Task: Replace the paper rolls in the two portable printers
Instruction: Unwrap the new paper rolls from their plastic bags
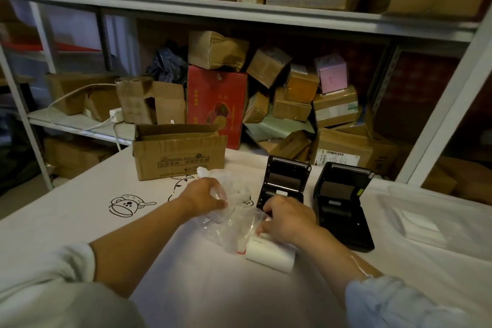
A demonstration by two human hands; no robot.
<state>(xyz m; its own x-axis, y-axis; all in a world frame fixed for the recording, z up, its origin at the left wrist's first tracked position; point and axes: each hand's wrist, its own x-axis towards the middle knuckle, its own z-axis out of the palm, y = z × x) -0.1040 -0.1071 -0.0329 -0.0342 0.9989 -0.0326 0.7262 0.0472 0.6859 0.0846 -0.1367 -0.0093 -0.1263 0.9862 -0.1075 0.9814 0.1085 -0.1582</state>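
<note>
Two black portable printers stand side by side on the white table with their lids up: the left printer [286, 181] and the right printer [343, 202]. Their paper bays look dark. A clear plastic bag [234, 210] lies crumpled in front of the left printer. My left hand [203, 196] pinches the bag's upper part. My right hand [286, 218] rests on the bag's mouth, fingers on a white paper roll [270, 253] that lies on its side at the bag's opening.
An open cardboard box [178, 152] stands at the table's back left. A clear plastic tray [436, 218] lies at the right. Black cartoon drawings [127, 205] mark the table cover. Shelves stacked with cartons rise behind the table.
</note>
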